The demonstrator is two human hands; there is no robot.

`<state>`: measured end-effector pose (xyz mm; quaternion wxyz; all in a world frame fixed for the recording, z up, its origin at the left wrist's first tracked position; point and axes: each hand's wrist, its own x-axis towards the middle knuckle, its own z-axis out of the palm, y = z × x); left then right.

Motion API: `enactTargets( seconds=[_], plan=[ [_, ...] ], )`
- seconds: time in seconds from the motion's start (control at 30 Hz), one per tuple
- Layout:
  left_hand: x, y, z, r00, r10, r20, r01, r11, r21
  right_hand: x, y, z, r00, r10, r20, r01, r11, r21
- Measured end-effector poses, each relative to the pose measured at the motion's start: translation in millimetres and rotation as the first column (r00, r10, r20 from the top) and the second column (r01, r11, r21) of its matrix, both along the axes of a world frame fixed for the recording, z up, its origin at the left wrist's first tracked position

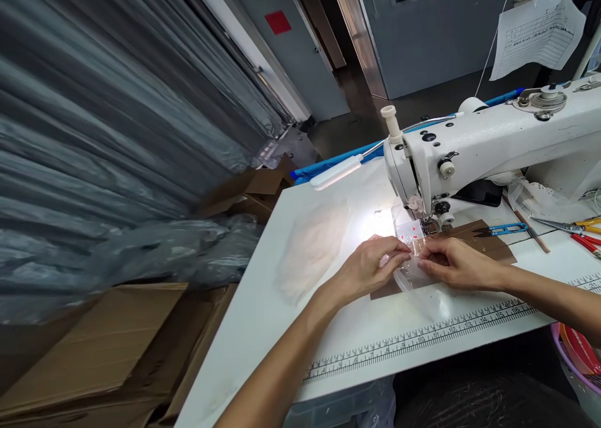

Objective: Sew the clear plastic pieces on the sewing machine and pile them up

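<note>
Along the near edge of the white table (263, 328) runs a printed ruler strip (422, 337); we take it as our nearest reference. Just beyond it, our left hand (370, 266) and right hand (457, 264) rest side by side on a small clear plastic piece (413, 271), which lies on a brown sheet (488, 243). Fingers of both hands are lightly curled, tips pinching or pressing the piece's far edge; we cannot tell which. The piece extends from our fingertips toward the needle area (429, 226), its long axis running roughly toward and away from us. Both hands sit equally near it, one on each side. Farther back stands the white sewing machine (493, 140), with blue-handled snips (504, 229) to its right.
</note>
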<state>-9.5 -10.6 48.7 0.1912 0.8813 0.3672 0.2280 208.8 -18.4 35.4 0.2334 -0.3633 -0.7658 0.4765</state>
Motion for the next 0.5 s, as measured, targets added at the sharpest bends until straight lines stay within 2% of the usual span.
enactTargets(
  seconds=[0.07, 0.13, 0.17, 0.2, 0.23, 0.3, 0.37, 0.43, 0.5],
  plan=[
    [-7.2, -4.6, 3.6, 0.994, 0.089, 0.059, -0.079, 0.986, -0.146, -0.3, -7.2, -0.5, 0.996, -0.009, -0.089, -0.016, 0.961, -0.277],
    [-12.6, -5.0, 6.6, 0.987, 0.155, 0.046, -0.138, 0.955, -0.263, -2.4, -12.0, -1.7, 0.992, -0.048, -0.115, -0.018, 0.858, -0.513],
    [-13.8, -2.5, 7.8, 0.987, 0.161, 0.007, -0.152, 0.947, -0.284, -4.3, -12.6, -1.9, 0.994, -0.059, -0.096, -0.007, 0.817, -0.577],
    [-13.5, 2.2, 8.5, 0.989, 0.142, -0.049, -0.15, 0.948, -0.28, -6.6, -12.0, -1.5, 0.997, -0.055, -0.058, 0.01, 0.801, -0.599],
    [-11.9, 9.0, 8.7, 0.988, 0.107, -0.115, -0.133, 0.958, -0.253, -9.1, -10.3, -0.7, 0.999, -0.041, -0.002, 0.032, 0.814, -0.58],
    [-5.1, 28.5, 6.6, 0.966, 0.007, -0.258, -0.051, 0.985, -0.162, -13.6, -5.3, 1.7, 0.981, -0.027, 0.191, 0.105, 0.905, -0.412],
    [4.2, 52.6, 1.2, 0.924, -0.069, -0.376, 0.053, 0.997, -0.053, -16.1, -0.9, 2.9, 0.896, -0.118, 0.428, 0.164, 0.984, -0.074],
    [12.1, 76.7, -6.2, 0.911, -0.083, -0.403, 0.099, 0.995, 0.02, -15.7, 0.8, 0.5, 0.788, -0.257, 0.559, 0.129, 0.957, 0.259],
    [15.8, 95.7, -13.6, 0.925, -0.06, -0.375, 0.096, 0.992, 0.079, -13.1, 0.3, -5.8, 0.749, -0.318, 0.581, 0.048, 0.901, 0.432]
  ],
)
